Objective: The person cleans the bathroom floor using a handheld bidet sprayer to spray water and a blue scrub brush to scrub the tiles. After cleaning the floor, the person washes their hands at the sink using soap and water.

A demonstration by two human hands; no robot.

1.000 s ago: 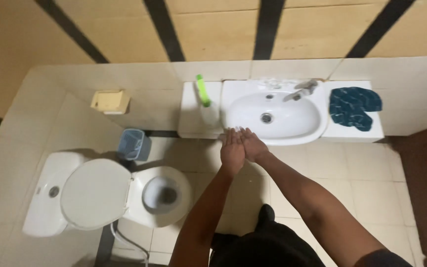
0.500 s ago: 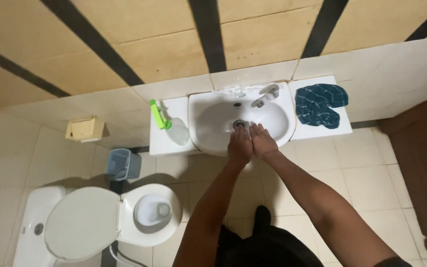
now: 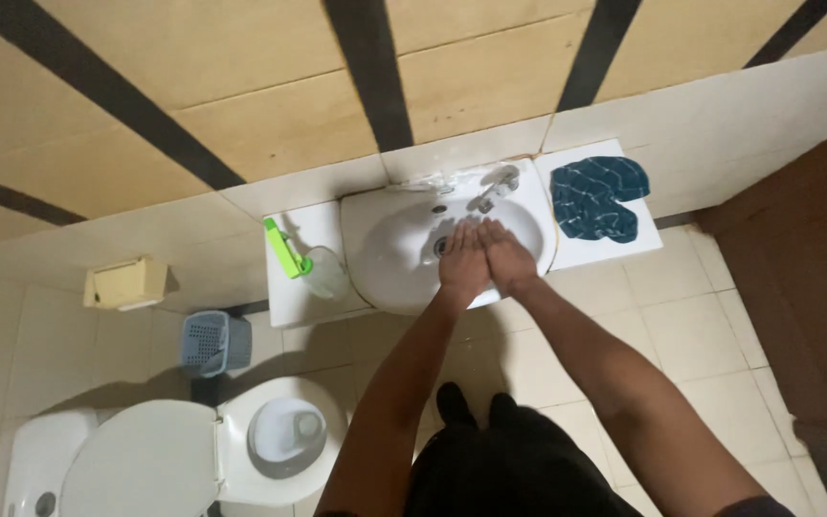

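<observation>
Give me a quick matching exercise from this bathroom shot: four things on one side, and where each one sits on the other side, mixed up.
Things:
1. hands
2. blue cloth
3. green-topped bottle
4. blue basket

Places:
A. on the floor beside the toilet
B. on the counter right of the sink
C. side by side over the sink basin
D. on the counter left of the sink

Pairs: 1-C, 2-B, 3-D, 4-A
</observation>
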